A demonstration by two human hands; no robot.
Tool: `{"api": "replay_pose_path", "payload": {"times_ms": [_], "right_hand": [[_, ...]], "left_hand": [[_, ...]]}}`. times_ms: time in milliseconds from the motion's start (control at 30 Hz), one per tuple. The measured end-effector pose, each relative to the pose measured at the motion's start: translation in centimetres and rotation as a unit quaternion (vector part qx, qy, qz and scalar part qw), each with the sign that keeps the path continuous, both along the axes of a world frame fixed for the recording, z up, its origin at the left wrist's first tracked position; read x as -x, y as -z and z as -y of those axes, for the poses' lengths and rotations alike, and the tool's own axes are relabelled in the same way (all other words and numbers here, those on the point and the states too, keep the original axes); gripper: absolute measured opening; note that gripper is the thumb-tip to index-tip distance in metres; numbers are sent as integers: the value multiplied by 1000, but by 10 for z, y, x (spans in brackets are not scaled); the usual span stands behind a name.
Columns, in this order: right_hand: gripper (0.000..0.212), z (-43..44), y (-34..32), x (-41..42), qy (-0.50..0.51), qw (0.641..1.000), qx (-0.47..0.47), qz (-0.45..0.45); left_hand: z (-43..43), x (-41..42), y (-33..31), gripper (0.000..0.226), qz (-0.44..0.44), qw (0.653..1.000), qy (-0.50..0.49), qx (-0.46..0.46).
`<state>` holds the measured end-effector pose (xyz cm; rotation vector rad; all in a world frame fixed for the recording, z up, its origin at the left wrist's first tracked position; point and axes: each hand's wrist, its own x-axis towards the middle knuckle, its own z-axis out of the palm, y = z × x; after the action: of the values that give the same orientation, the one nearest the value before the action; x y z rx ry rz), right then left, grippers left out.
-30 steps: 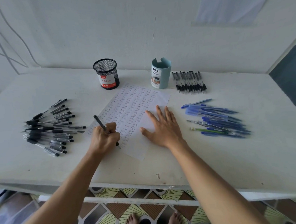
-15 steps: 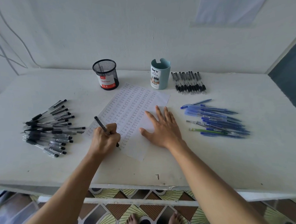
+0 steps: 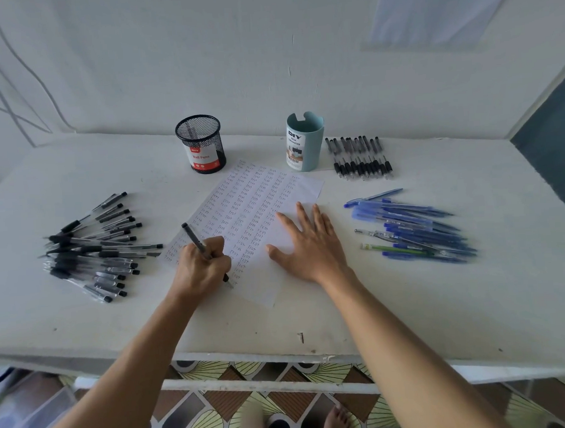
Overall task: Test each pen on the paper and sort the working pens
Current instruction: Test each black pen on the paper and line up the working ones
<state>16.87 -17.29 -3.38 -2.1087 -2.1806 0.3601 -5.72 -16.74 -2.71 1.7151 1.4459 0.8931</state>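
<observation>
Near tabletop's [image 3: 280,328] front edge | left hand [image 3: 200,270] pinches black pen [image 3: 195,239] low — light, stiff (likely slick) | right hand [image 3: 309,245], fingers straight, pins paper [image 3: 257,195]

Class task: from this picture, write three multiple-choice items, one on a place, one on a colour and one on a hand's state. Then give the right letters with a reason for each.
1. Where does the pile of blue pens lie relative to the paper?
A. to its left
B. to its right
C. on top of it

2. What colour is the mesh cup?
A. black
B. green
C. yellow

3. What is the left hand doing?
A. lying flat
B. reaching into a cup
C. gripping a black pen

Answers:
1 B: the blue pile lies beyond the flat right hand, off the paper's right edge.
2 A: its wire mesh is black.
3 C: its fingers curl round the pen, whose tip is down at the sheet.
</observation>
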Motion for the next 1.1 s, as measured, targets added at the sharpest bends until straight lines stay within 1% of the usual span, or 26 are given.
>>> {"api": "replay_pose_path", "payload": {"times_ms": [67, 100, 167, 233, 267, 333, 400, 500, 633, 733, 867, 933, 1000, 1100], "right_hand": [[79, 0, 0, 0, 0, 1000, 2, -1], [79, 0, 0, 0, -1, 1000, 2, -1], [80, 0, 0, 0, -2, 1000, 2, 2], [80, 0, 0, 0, -2, 1000, 4, 3], [80, 0, -1, -1, -2, 1000, 6, 3], [81, 0, -2, -1, -3, 1000, 8, 1], [81, 1, -3, -1, -5, 1000, 10, -2], [82, 0, -4, -3, -5, 1000, 13, -9], [80, -3, -8, -6, -6, 999, 27, -21], [78, -5, -11, -10, 0, 1000, 17, -18], [68, -9, -14, -23, 0, 999, -14, -36], [64, -9, -11, -27, 10, 999, -26, -33], [63, -10, -8, -26, 26, 999, -28, -29], [65, -10, -6, -23, 30, 999, -22, -33]], "left_hand": [[-1, -1, -3, 23, 23, 999, -11, 21], [-1, 0, -5, 24, 56, 998, -21, 37], [-1, 1, -9, 20, 153, 986, -32, 59], [-3, 1, -12, 6, 226, 971, -34, 67], [-4, 1, -12, 6, 246, 966, -37, 73], [-7, -1, -11, 18, 267, 959, -47, 77], [-9, -3, -12, 28, 265, 960, -54, 69], [-12, -1, -9, 48, 226, 970, -40, 79], [-17, 3, -9, 43, 148, 984, -12, 98], [-16, -1, -16, 40, 93, 990, 6, 104], [-13, -7, -22, 32, 20, 994, -12, 103], [-11, -9, -25, 32, -11, 994, -12, 110], [-10, -12, -29, 33, 12, 991, -11, 133], [-17, -14, -37, 29, 95, 974, -23, 206]]}}
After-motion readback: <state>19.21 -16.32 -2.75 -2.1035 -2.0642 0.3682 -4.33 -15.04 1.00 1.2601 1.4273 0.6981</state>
